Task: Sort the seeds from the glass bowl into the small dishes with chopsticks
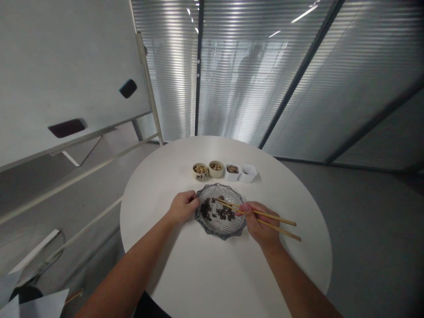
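Note:
A clear glass bowl with a scalloped rim stands on the round white table. Dark brown beans or seeds lie in it, some heaped at its left side. My left hand grips the bowl's left rim, fingers closed, the thumb on the edge. In my right hand is a pair of wooden chopsticks, their tips down inside the bowl among the beans. Whether the tips pinch a bean is too small to tell.
Beyond the bowl stand two round cups, a left cup and a right cup, with pale nut-like pieces. Beside them are a white dish of brown bits and another white dish. A whiteboard rises at the left; ribbed glass panels stand behind.

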`<action>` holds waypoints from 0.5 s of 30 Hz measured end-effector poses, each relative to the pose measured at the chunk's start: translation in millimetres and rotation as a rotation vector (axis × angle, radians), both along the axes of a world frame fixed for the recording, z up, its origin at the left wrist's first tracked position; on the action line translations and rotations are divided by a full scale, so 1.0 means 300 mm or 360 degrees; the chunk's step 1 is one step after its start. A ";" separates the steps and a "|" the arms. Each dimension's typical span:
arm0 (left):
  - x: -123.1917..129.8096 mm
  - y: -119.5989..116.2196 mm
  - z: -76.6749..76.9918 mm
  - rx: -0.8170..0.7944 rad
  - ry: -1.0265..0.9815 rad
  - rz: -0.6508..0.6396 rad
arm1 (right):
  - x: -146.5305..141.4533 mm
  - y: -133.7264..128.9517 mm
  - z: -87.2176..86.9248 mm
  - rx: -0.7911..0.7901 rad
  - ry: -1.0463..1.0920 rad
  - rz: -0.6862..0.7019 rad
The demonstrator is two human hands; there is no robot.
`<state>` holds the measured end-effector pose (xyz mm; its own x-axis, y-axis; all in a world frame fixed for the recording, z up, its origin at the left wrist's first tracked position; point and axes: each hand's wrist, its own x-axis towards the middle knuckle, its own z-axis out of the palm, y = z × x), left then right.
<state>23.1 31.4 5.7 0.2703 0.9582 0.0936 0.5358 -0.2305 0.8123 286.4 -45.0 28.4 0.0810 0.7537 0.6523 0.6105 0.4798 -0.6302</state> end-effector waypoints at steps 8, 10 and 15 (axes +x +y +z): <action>0.001 0.001 -0.003 0.0002 -0.0014 -0.0007 | 0.009 -0.002 0.045 0.0068 0.0330 -0.0212; 0.003 0.001 -0.006 -0.0001 -0.0024 -0.0004 | 0.034 0.012 0.087 0.0117 0.0298 -0.0293; 0.004 0.003 -0.012 0.0010 -0.0021 -0.0007 | 0.165 0.149 0.168 0.0278 0.0471 -0.0528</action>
